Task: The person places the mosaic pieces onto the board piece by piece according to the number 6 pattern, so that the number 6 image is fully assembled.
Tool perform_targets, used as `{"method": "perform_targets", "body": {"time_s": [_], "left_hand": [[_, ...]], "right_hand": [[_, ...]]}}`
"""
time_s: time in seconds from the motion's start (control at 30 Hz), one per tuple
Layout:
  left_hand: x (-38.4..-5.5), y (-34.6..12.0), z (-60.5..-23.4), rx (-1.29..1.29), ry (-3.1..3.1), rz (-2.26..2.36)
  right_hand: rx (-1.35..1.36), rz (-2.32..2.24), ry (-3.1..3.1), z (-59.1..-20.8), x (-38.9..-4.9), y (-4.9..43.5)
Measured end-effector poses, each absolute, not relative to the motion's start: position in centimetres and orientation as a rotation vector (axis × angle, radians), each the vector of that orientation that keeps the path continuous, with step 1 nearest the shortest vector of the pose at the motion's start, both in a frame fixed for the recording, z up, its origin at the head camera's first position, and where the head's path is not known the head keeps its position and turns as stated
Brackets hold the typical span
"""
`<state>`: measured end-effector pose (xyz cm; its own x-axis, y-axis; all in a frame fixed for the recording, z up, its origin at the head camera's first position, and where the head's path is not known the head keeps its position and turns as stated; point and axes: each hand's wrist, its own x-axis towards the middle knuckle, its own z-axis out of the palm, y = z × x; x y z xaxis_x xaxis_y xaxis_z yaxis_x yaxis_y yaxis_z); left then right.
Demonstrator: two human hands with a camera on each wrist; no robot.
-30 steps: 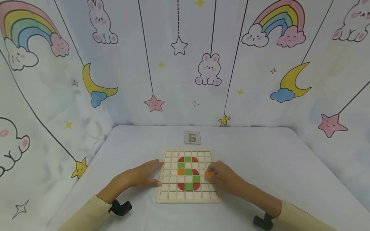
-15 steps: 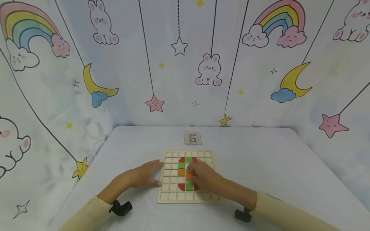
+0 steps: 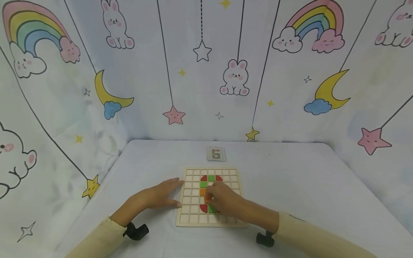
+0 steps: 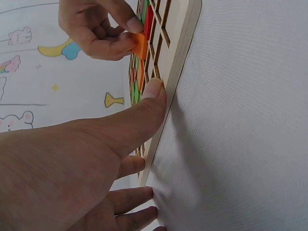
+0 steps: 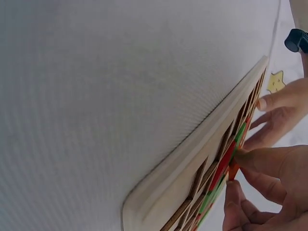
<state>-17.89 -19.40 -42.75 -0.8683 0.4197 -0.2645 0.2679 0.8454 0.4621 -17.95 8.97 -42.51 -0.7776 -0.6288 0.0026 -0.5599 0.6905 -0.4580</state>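
A wooden grid board (image 3: 190, 218) lies on the table, holding green squares, rounded red tiles and an orange tile (image 3: 202, 192) arranged in a curved figure. My right hand (image 3: 226, 199) pinches another orange square tile (image 4: 140, 46) between thumb and fingers, over the cell below the seated orange one. That tile looks tilted against the board in the left wrist view. Several middle tiles are hidden under the right hand in the head view. My left hand (image 3: 162, 194) touches the board's left edge, fingers spread, the thumb (image 4: 153, 89) on the rim.
A small card (image 3: 216, 154) printed with a coloured grid figure lies behind the board. White cloth covers the table (image 3: 284, 179). A wall hanging with printed rabbits, stars and rainbows surrounds it. Each wrist carries a black camera (image 3: 137, 231).
The right hand has moved left from the board's right side to its middle, carrying the orange tile down to the cells. The left hand has stayed at the left edge.
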Motion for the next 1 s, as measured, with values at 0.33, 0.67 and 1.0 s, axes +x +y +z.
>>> {"method": "perform_targets", "body": {"time_s": [0.33, 0.67, 1.0], "left_hand": [[-18.08, -19.61, -42.83, 0.536, 2.662, 0.595], [-18.0, -19.67, -42.81, 0.532, 2.666, 0.598], [-17.92, -19.66, -42.88, 0.523, 2.661, 0.617]], "right_hand": [[-0.98, -0.692, 2.704, -42.66, -18.55, 8.56], [-1.019, -0.762, 2.656, -42.55, -18.56, 8.5], [-0.981, -0.743, 2.677, -42.86, -18.65, 8.0]]}}
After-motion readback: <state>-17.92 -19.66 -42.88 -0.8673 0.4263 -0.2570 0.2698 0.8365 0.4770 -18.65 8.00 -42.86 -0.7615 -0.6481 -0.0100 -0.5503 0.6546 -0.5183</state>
